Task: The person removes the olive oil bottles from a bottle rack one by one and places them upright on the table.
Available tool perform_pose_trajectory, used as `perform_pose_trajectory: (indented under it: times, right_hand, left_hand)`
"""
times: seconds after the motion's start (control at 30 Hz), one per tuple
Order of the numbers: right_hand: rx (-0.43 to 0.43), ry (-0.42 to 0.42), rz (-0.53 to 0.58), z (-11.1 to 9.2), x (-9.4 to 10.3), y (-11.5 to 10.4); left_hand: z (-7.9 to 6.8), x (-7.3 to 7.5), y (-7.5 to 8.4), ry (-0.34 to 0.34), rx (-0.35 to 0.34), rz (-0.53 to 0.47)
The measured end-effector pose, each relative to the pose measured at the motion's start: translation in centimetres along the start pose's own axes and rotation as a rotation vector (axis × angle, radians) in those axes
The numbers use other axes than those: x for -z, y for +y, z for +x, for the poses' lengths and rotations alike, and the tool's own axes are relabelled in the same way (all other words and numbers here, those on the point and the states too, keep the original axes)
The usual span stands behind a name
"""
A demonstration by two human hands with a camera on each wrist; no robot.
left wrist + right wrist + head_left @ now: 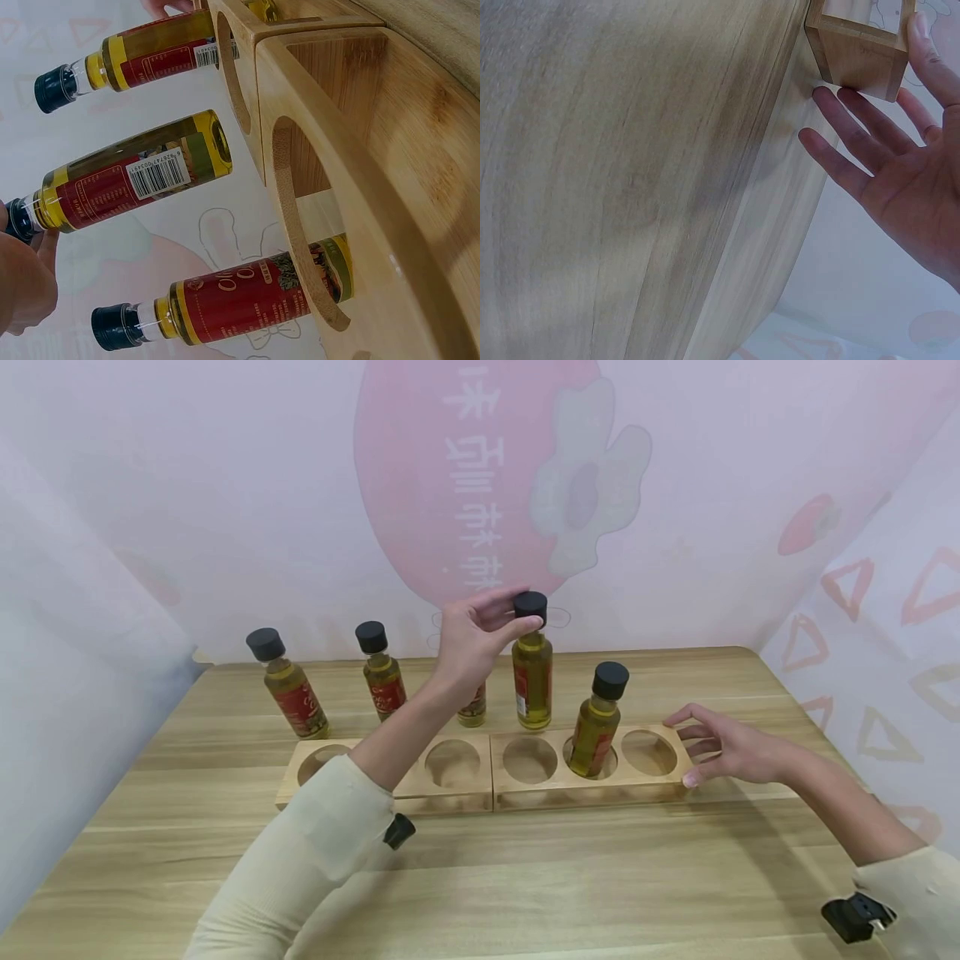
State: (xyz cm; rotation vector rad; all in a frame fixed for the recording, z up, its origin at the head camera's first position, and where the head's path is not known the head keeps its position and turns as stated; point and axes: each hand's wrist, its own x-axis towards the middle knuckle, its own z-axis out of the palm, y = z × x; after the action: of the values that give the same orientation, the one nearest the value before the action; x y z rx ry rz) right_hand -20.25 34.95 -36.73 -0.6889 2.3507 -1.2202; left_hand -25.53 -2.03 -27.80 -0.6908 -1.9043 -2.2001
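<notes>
My left hand (476, 639) pinches the black cap of an oil bottle (533, 685) between thumb and fingers. This bottle, with yellow-green oil and a red label, is upright just behind the wooden rack (517, 797); its base shows beyond the rack in the left wrist view. Another oil bottle (596, 735) leans slightly in a round hole in the rack's right half. At the rack's right end is my right hand (738, 750), its thumb by the front corner and a finger by the back one. The right wrist view shows those fingers (855, 139) spread and fairly straight.
Behind the rack stand more oil bottles, one at the far left (296, 697), one nearer the middle (384, 681) and one partly behind my left hand (472, 706). The rack is two three-hole blocks end to end. A printed curtain (262, 485) hangs behind the wooden table (525, 893).
</notes>
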Motion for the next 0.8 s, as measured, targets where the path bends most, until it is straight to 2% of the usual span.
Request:
perform_pose_trajectory:
  times: [0.53, 0.8]
  right_hand:
    - [0.015, 0.003, 0.012, 0.0, 0.0, 0.3]
    - [0.018, 0.007, 0.005, 0.0, 0.0, 0.2]
  left_hand:
    - [0.9, -0.3, -1.5, 0.031, 0.045, -0.005]
    - [1.2, -0.3, -2.3, 0.046, 0.094, 0.022]
